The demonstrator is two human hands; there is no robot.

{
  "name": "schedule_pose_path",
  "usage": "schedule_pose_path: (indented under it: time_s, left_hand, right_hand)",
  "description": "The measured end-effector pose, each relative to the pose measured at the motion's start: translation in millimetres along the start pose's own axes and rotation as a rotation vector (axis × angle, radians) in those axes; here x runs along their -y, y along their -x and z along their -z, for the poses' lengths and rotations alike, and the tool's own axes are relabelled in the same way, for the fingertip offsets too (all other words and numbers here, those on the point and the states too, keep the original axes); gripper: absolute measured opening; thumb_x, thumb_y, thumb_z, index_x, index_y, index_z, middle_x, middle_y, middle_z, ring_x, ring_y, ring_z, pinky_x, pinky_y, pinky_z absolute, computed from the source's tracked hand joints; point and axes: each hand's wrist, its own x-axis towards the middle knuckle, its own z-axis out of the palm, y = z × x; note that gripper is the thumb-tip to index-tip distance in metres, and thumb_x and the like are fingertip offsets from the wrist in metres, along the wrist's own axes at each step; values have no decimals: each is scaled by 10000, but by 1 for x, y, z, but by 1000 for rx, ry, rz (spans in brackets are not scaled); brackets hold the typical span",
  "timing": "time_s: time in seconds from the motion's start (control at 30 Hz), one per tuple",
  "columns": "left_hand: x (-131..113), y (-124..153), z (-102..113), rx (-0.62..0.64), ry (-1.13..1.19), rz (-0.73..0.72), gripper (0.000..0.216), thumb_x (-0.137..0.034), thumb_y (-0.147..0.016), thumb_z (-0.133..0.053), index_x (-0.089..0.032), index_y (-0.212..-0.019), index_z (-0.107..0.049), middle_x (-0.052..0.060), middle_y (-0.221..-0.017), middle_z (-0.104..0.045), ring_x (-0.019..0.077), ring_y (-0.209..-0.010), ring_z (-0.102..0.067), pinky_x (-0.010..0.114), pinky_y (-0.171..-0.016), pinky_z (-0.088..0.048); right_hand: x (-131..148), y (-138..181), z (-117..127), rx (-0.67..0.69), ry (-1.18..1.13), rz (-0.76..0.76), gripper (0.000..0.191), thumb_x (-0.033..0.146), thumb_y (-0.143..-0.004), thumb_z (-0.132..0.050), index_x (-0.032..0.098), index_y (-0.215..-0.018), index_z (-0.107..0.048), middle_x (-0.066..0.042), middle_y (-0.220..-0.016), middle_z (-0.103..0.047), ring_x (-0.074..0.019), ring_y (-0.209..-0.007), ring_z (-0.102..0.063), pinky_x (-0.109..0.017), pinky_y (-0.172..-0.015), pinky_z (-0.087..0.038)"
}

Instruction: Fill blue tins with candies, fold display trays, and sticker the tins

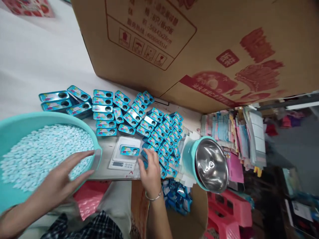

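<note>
My left hand is over the near right side of a turquoise basin filled with small pale blue candies. Its thumb and forefinger are apart beside the basin's handle, with nothing clearly gripped. My right hand, fingers parted, is at the front of a cluster of blue tins; its fingertips are close to a tin partly hidden behind them, and I cannot tell whether they touch it. To its left, a single blue tin lies on a white digital scale.
Rows of tins stand behind the scale. A large cardboard box borders the back. On the right sits a steel bowl in a turquoise container. Below the table edge, a carton holds blue packets, near a pink stool.
</note>
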Motion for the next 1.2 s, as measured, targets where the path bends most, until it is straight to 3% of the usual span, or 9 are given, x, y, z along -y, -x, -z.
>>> schedule_pose_path:
  time_s: [0.1, 0.2, 0.3, 0.43, 0.6, 0.8, 0.9, 1.0, 1.2]
  left_hand:
    - [-34, -47, -48, 113, -78, -208, 692, -328, -883, -564, -298, -1496, -245, 92, -1511, -392, 306, -1365, -395, 455, -1103, -388]
    - [-54, -82, -83, 217, -222, -223, 584, -148, -836, -519, -159, -1406, -391, 180, -1384, -485, 333, -1282, -464, 472, -1036, -430]
    - [-57, -88, -90, 301, -260, -189, 479, -27, -781, -445, -178, -1228, -524, 129, -1172, -594, 279, -1132, -569, 407, -936, -487]
    - [-48, -58, -58, 256, -171, -179, 459, -57, -791, -448, -213, -1218, -509, 97, -1219, -584, 265, -1174, -547, 389, -948, -480]
    - [-29, -7, 10, 81, -44, -130, 369, -237, -889, -467, -269, -1257, -475, 62, -1232, -597, 255, -1148, -571, 349, -922, -488]
    - [13, 34, 67, -216, -65, -1, 393, -494, -860, -526, -282, -1191, -519, 58, -1131, -643, 297, -1045, -616, 401, -847, -525]
    - [21, 46, 78, -300, -54, 64, 360, -503, -856, -510, -321, -1166, -526, 40, -1080, -661, 310, -993, -636, 436, -821, -543]
    - [19, 53, 78, -312, -13, 49, 361, -501, -848, -531, -332, -1167, -530, 29, -1084, -662, 305, -1007, -635, 436, -843, -546]
    - [-4, 53, 57, -147, 50, -87, 358, -337, -849, -573, -301, -1205, -551, 46, -1191, -643, 271, -1113, -605, 350, -898, -516]
  right_hand:
    - [2, 7, 3, 0, -59, -50, 331, 277, -952, -487, 221, -1271, -558, -118, -1211, -565, -234, -1189, -524, -410, -1010, -446]
    - [7, 10, 3, -50, -163, -107, 290, 270, -971, -437, 212, -1205, -597, -107, -1177, -597, -212, -1145, -559, -384, -996, -454]
    - [7, 0, -7, -94, -299, -139, 315, 281, -987, -386, 202, -1191, -612, -103, -1203, -607, -191, -1164, -558, -369, -1024, -438]
    - [-6, -36, -36, -98, -348, -172, 371, 273, -985, -339, 160, -1192, -625, -119, -1223, -617, -184, -1156, -579, -348, -1019, -449]
    - [-18, -81, -74, 99, 66, -212, 391, 127, -916, -390, 117, -1229, -624, -156, -1238, -624, -223, -1148, -582, -340, -975, -456]
    - [-9, -76, -98, 160, 235, -293, 326, 55, -838, -463, 72, -1082, -679, -195, -1087, -665, -276, -1088, -603, -349, -948, -435]
    - [-9, -78, -105, 101, 287, -368, 352, 183, -914, -448, 91, -1217, -601, -206, -1186, -622, -289, -1130, -581, -362, -922, -442]
    - [-13, -92, -114, 82, 319, -439, 336, 253, -899, -515, 105, -1184, -611, -217, -1190, -623, -309, -1139, -577, -371, -887, -454]
    - [-18, -110, -128, 76, 295, -522, 196, 208, -849, -577, 126, -1002, -670, -203, -1021, -704, -314, -1046, -632, -371, -822, -459]
